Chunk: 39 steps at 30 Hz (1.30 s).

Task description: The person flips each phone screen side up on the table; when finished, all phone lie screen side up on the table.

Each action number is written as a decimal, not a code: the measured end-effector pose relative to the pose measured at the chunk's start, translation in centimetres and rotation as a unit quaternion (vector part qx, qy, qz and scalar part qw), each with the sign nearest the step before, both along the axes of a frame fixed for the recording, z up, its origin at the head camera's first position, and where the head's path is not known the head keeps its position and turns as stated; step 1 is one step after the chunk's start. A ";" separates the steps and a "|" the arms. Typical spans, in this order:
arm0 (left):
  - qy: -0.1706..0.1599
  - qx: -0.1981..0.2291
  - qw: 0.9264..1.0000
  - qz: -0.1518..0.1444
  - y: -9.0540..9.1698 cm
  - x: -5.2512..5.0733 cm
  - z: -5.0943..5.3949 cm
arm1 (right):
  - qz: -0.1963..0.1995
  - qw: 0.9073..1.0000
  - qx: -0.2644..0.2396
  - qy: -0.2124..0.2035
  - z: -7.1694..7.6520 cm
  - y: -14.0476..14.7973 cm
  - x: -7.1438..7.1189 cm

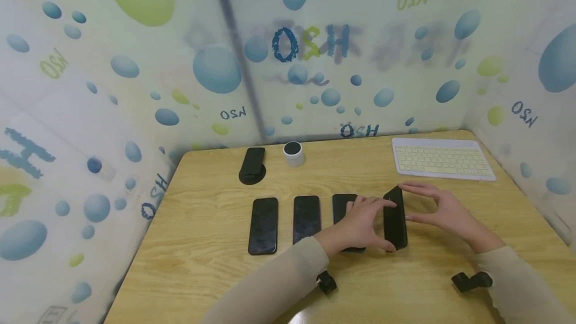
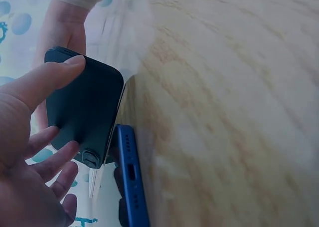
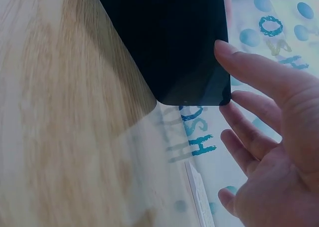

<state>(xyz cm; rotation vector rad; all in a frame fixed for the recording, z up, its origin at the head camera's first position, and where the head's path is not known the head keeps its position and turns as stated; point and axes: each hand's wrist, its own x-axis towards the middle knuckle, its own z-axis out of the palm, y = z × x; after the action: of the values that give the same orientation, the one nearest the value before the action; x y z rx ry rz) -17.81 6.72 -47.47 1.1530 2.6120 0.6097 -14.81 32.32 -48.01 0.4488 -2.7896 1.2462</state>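
Observation:
Both hands hold a dark smartphone [image 1: 395, 219], tilted up on its side over the table. In the left wrist view its dark back shows, with a round camera at the lower end. My left hand [image 1: 362, 221] spans it, thumb at the near end and fingers near the far end. My right hand [image 1: 443, 211] grips its right edge and far corner; in the right wrist view the thumb lies at the edge of the black screen. Just left lies a blue-edged phone [image 2: 132, 177], partly hidden under the left hand. Two more phones, one outer [image 1: 263, 226] and one inner [image 1: 307, 216], lie alongside.
At the back stand a dark phone [image 1: 254, 160] on a round black base [image 1: 252, 178] and a small white cylinder [image 1: 294, 155] with a dark top. A white keyboard [image 1: 443, 159] lies at the back right. Patterned walls [image 1: 310, 109] enclose the wooden table [image 1: 193, 244].

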 end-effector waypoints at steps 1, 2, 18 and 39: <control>-0.001 0.003 1.000 0.000 0.0 0.0 0.0 | 0.001 1.000 0.002 0.000 0.0 -0.1 0.0; -0.003 0.005 1.000 0.000 -0.1 -0.1 0.1 | 0.003 1.000 0.002 0.000 0.0 -0.1 -0.1; -0.023 0.012 1.000 -0.002 -1.2 -0.6 1.6 | 0.011 1.000 -0.005 0.012 0.3 -1.6 -0.3; -0.024 0.021 0.999 -0.005 -3.7 -1.2 1.7 | 0.038 0.999 0.008 0.001 -0.5 -2.9 -1.6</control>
<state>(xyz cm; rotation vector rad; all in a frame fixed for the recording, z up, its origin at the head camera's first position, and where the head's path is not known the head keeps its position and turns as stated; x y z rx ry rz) -19.05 3.07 -45.74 1.1488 2.5639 0.6859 -16.38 29.38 -48.50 0.5621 -2.8081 1.2390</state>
